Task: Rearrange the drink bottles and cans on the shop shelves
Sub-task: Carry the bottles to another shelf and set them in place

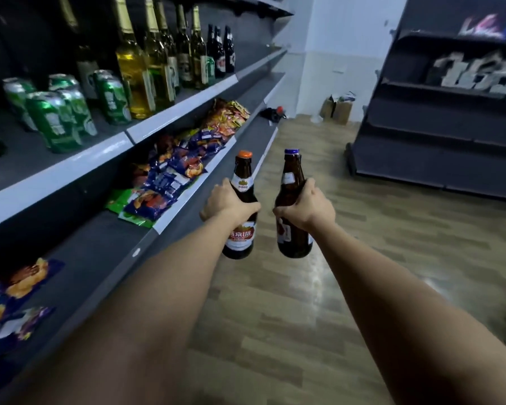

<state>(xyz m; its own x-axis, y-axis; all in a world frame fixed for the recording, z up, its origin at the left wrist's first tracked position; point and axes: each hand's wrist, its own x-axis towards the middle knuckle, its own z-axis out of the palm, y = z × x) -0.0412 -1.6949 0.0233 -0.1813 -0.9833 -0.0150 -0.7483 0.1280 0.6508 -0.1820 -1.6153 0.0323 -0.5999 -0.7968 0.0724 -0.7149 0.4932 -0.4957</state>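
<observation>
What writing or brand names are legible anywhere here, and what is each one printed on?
"U8", after Chinese characters I can't make out: red label of the orange-capped beer bottle held by the left hand.
Blue-capped beer bottle in the right hand: label turned away, unreadable.
Green cans: blurred.
Shelf bottles: labels too small.
Snack packets: blurred.

Shop aisle: stocked drink shelves (181, 105), snack packets (170, 176).
</observation>
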